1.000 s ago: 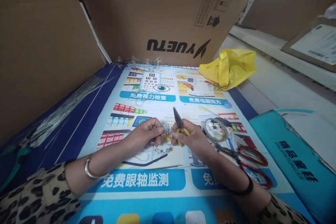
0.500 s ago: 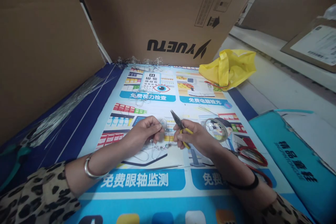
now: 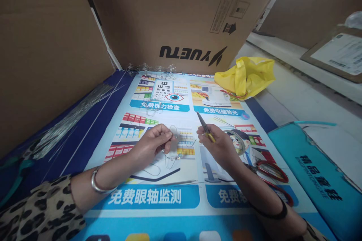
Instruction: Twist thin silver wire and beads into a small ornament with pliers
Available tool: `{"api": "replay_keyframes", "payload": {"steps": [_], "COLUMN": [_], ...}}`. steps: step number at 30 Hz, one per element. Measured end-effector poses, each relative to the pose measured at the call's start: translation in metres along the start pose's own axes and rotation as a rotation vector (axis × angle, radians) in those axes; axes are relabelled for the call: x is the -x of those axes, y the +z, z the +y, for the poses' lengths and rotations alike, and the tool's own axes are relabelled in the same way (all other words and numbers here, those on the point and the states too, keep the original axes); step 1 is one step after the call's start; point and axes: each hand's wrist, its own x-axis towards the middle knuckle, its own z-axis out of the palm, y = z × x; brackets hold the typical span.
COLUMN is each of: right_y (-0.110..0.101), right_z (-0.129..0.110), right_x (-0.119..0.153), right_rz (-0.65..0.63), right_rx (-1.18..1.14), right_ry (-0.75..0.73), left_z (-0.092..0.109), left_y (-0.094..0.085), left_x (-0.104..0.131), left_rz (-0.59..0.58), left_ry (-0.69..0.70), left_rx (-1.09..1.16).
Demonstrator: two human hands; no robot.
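Thumb and fingers of my left hand (image 3: 160, 139) pinch a thin wire piece strung with beads (image 3: 172, 157), which dangles below the fingertips. A loop of the wire rises above the fingers, and a curved end reaches out to the right. My right hand (image 3: 216, 141) is wrapped around pliers (image 3: 206, 126) with yellow handles, their dark pointed jaws aimed up and to the left. The plier tips are apart from the wire. A round roll (image 3: 240, 143), seemingly clear tape or wire, lies behind my right hand. Red-handled scissors (image 3: 273, 171) lie partly behind my right forearm.
A printed sheet (image 3: 186, 211) covers the table. Bundled straight wires (image 3: 72, 124) and a teal-handled tool (image 3: 21, 173) are at left. Several wire pieces (image 3: 152, 69) line the cardboard box (image 3: 181, 11). At right are a yellow bag (image 3: 246, 77) and a teal box (image 3: 308, 165).
My right hand has moved right and turned the pliers, drawing them away from the beaded wire. A curved wire end now shows between the hands. My left hand has barely moved.
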Motion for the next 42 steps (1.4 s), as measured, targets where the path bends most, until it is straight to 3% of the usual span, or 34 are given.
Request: {"api": "replay_keyframes", "payload": {"steps": [2, 5, 8, 12, 17, 21, 31, 36, 42], "right_y": [0.003, 0.015, 0.029, 0.037, 0.035, 0.035, 0.033, 0.033, 0.032], "right_z": [-0.004, -0.007, -0.008, -0.006, -0.003, 0.001, 0.007, 0.007, 0.006], "right_x": [0.005, 0.012, 0.016, 0.017, 0.017, 0.016, 0.017, 0.017, 0.018], "right_rz": [-0.103, -0.382, -0.480, -0.379, -0.159, -0.055, -0.043, -0.098, -0.097], "right_rx": [-0.154, -0.479, -0.662, -0.717, -0.599, -0.495, -0.495, -0.561, -0.477], "right_ry": [0.074, 0.222, 0.280, 0.264, 0.229, 0.212, 0.154, 0.146, 0.156], "left_z": [0.000, 0.000, -0.001, -0.002, -0.003, -0.005, -0.005, -0.007, -0.007], "left_y": [0.001, 0.003, 0.004, 0.005, 0.003, 0.002, 0.002, 0.001, 0.001], "left_x": [0.001, 0.002, 0.004, 0.005, 0.003, 0.000, 0.000, -0.001, -0.001], "left_rz": [-0.010, -0.044, -0.104, -0.131, -0.092, -0.083, -0.094, -0.103, -0.108], "left_ry": [0.000, 0.005, 0.001, -0.002, -0.032, -0.056, -0.097, -0.083, -0.090], "left_rx": [-0.012, -0.035, -0.039, -0.068, -0.111, -0.090, -0.067, -0.070, -0.079]}}
